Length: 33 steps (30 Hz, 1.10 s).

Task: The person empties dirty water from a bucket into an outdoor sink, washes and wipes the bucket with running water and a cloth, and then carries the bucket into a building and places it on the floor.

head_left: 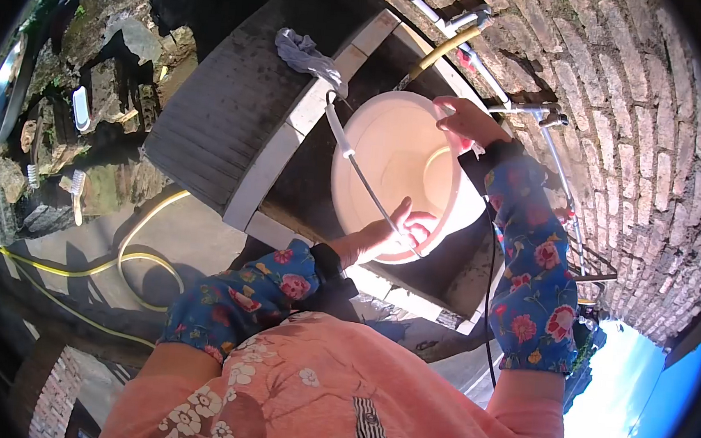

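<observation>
A pale pink plastic basin [365, 134] is tilted over a dark sink with a light tiled rim [277, 160], its inside facing me. My right hand [469, 123] grips the basin's upper right rim. My left hand [391, 232] is at the lower rim, fingers bent over the edge in bright sunlight. A thin rod with a white handle [339, 132] lies across the basin's opening and reaches down to my left hand; whether the fingers hold it is unclear. Both forearms wear blue floral sleeves.
A grey cloth [306, 55] lies on the sink's edge beside a ribbed slab [220, 102]. A yellow hose [442, 53] enters the sink at the top. Pipes [557, 157] run along the brick wall [622, 117]. Another hose [129, 259] and brushes [78, 197] are at the left.
</observation>
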Each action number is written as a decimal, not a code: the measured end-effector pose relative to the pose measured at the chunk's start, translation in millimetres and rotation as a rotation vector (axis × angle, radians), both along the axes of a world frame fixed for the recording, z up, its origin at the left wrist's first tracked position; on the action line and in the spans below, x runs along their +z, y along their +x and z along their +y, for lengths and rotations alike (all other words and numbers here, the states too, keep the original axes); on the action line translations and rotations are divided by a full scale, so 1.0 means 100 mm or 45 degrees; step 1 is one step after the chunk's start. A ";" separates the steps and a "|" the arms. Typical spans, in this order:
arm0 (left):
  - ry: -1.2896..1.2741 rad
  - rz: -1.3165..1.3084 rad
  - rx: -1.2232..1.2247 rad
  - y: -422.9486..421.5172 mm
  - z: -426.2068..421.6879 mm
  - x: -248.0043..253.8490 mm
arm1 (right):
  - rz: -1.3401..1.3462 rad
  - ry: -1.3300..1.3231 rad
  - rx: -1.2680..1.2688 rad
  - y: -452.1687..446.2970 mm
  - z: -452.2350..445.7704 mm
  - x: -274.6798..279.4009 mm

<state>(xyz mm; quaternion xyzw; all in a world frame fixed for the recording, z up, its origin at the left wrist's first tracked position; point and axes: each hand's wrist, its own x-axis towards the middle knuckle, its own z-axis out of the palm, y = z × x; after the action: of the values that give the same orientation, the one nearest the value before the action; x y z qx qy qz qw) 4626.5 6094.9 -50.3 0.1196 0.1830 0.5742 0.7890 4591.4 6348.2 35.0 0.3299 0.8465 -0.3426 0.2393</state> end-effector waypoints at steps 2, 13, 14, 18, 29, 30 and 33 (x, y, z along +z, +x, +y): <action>-0.138 -0.119 0.054 -0.09 0.05 -0.15 | -0.231 0.146 0.019 -0.13 0.15 -0.36; -0.908 0.750 0.482 -0.04 -0.16 -1.07 | -0.331 0.217 -0.055 -0.05 0.48 -0.55; -1.147 0.617 0.318 -0.01 -0.25 -1.16 | -0.211 0.288 0.031 0.07 0.55 -0.62; -1.211 0.532 0.004 0.23 -0.35 -1.38 | -0.118 0.347 -0.120 0.36 0.47 -0.22; -0.603 -0.020 0.390 0.17 -0.42 -0.88 | 0.657 0.207 -1.015 2.37 -0.51 0.73; -0.595 0.004 0.365 0.13 -0.43 -0.76 | 0.753 0.253 -1.038 2.55 -0.66 0.79; -0.261 0.285 0.236 0.00 -0.43 -0.19 | 0.998 0.359 -1.134 3.09 -1.10 1.06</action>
<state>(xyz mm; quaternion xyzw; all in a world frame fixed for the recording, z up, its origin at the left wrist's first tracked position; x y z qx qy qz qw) 4626.5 6052.4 -68.9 0.0843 0.3376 0.6058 0.7155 4900.9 6238.6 141.5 0.5301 0.6893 -0.3904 -0.3024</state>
